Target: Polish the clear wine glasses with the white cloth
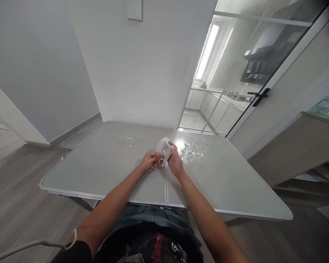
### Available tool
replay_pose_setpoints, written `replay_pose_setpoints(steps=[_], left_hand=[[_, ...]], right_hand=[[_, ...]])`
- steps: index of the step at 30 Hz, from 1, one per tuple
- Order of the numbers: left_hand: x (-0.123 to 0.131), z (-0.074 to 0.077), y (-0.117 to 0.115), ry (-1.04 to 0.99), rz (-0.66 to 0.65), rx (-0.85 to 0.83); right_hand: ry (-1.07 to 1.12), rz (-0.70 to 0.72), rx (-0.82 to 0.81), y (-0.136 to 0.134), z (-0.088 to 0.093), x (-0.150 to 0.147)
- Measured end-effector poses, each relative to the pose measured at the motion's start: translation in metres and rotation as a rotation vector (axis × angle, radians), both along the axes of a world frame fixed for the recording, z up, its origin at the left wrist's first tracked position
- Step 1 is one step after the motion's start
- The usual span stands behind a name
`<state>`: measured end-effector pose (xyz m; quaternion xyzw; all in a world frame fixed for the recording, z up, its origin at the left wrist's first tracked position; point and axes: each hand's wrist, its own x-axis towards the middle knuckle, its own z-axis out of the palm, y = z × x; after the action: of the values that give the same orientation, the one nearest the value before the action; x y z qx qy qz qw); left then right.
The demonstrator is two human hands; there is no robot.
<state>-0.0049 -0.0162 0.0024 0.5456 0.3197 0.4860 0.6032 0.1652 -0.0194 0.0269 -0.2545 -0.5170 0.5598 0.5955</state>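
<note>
My left hand (151,160) is closed around the stem of a clear stemmed glass (153,167), which is tilted over the middle of the table. A white cloth (162,144) is bunched against the glass's bowl, and my right hand (175,161) grips it from the right side. The cloth and fingers hide much of the bowl. Just beyond my right hand, several clear stemmed glasses (192,150) stand upright in a group. One more clear glass (129,138) stands by itself farther back on the left.
The grey folding table (98,171) has a metal edge and a seam down its middle. A white wall (142,80) rises behind it. At the back right is a glass-paned door (221,73) with a black handle (260,97). A white cable (35,243) runs by my left arm.
</note>
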Motion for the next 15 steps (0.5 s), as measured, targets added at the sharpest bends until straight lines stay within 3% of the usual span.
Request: replay_pose_setpoints(steps=[4, 6, 9, 12, 15], left_hand=[[0.006, -0.002, 0.002, 0.003, 0.046, -0.044], [0.008, -0.004, 0.004, 0.023, 0.090, -0.052], [0.008, -0.006, 0.006, 0.127, 0.150, 0.008], [0.000, -0.007, 0.005, 0.405, 0.225, 0.265], [-0.010, -0.005, -0.001, 0.741, 0.281, 0.608]], right_hand=[[-0.366, -0.338, 0.241, -0.003, -0.012, -0.005], [-0.536, -0.362, 0.385, -0.004, -0.015, -0.005], [-0.842, -0.285, 0.611, -0.005, -0.014, -0.007], [-0.981, -0.252, 0.680, -0.003, -0.010, -0.006], [-0.836, -0.230, 0.507, 0.001, -0.007, -0.001]])
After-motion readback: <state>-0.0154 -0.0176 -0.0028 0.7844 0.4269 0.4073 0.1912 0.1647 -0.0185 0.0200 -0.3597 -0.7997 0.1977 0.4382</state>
